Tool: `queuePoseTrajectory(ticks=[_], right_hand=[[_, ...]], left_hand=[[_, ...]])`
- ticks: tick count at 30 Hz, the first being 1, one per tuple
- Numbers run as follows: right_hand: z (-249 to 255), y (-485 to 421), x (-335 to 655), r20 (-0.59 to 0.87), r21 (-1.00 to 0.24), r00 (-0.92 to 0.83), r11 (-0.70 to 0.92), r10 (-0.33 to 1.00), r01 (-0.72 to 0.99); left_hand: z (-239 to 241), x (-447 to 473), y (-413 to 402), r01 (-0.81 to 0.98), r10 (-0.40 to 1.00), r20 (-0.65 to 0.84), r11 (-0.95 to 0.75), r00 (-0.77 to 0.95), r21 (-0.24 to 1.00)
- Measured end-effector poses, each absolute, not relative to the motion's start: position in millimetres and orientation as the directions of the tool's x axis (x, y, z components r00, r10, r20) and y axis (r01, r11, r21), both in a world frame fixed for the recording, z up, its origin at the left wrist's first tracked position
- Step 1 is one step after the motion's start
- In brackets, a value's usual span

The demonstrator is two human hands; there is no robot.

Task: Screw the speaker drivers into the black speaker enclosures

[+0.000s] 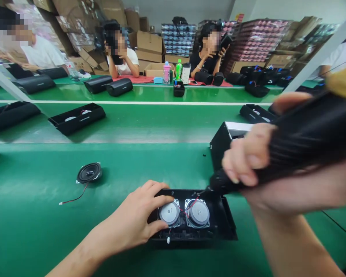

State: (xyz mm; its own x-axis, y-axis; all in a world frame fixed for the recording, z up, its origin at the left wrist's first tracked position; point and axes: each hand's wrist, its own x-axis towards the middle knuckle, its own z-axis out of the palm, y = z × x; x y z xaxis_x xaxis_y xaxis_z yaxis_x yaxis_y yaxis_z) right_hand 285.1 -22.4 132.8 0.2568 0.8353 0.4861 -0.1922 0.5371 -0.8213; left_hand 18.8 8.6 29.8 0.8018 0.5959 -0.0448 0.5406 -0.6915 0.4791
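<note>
The left forearm is stretched in from the lower left, and the left hand (144,215) is laid over the left end of an open black housing (219,223). Fingers are bent over the far rim, index finger and thumb are parted to either side of one speaker, and the housing is gripped there. The right forearm is raised from the lower right; a black power screwdriver (305,130) is gripped in the right hand (282,194), its fingers wrapped around the barrel. The tool is pointed leftward, and its tip is held at the far edge of the second speaker; whether a screw is touched cannot be told.

Beyond and left of the left fingers, pale round parts are held in another open housing (86,123). Nearer to them, a loose speaker (89,173) is laid on the green surface (127,165). In the gripped housing, the left speaker (168,214) is framed by thumb and index finger, a white plug (168,240) is seen just below the thumb, and the right speaker (198,214) is set just right of the left fingers. Behind the right fingers, a black box (219,144) is partly covered; its contents are mostly hidden.
</note>
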Motion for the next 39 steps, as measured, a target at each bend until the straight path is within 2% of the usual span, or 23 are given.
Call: queuePoseTrajectory(ticks=[3, 5, 11, 27, 35, 39], right_hand=[[117.5, -5.5, 250.9, 0.478, -0.763, 0.129, 0.484, 0.869, -0.429], [99.4, 3.7, 240.1, 0.483, -0.746, 0.086, 0.461, 0.871, -0.48], [64.5, 15.6, 232.1, 0.476, -0.784, -0.007, 0.42, 0.879, -0.457], [53.1, 19.0, 230.6, 0.426, -0.819, -0.06, 0.356, 0.903, -0.45], [49.5, 18.1, 226.5, 0.436, -0.808, -0.099, 0.341, 0.894, -0.481], [39.9, 13.0, 224.6, 0.387, -0.831, -0.172, 0.262, 0.906, -0.491]], left_hand=[[26.5, 16.6, 9.1, 0.53, 0.589, -0.039, -0.694, 0.807, 0.488], [24.6, 15.2, 9.8, 0.527, 0.588, -0.037, -0.694, 0.808, 0.49], [23.4, 15.3, 13.7, 0.504, 0.568, -0.032, -0.7, 0.822, 0.506], [20.5, 14.3, 13.9, 0.508, 0.568, -0.012, -0.727, 0.823, 0.463], [21.9, 14.9, 14.9, 0.484, 0.565, 0.005, -0.712, 0.825, 0.509], [27.2, 16.8, 14.8, 0.455, 0.546, 0.016, -0.713, 0.838, 0.533]])
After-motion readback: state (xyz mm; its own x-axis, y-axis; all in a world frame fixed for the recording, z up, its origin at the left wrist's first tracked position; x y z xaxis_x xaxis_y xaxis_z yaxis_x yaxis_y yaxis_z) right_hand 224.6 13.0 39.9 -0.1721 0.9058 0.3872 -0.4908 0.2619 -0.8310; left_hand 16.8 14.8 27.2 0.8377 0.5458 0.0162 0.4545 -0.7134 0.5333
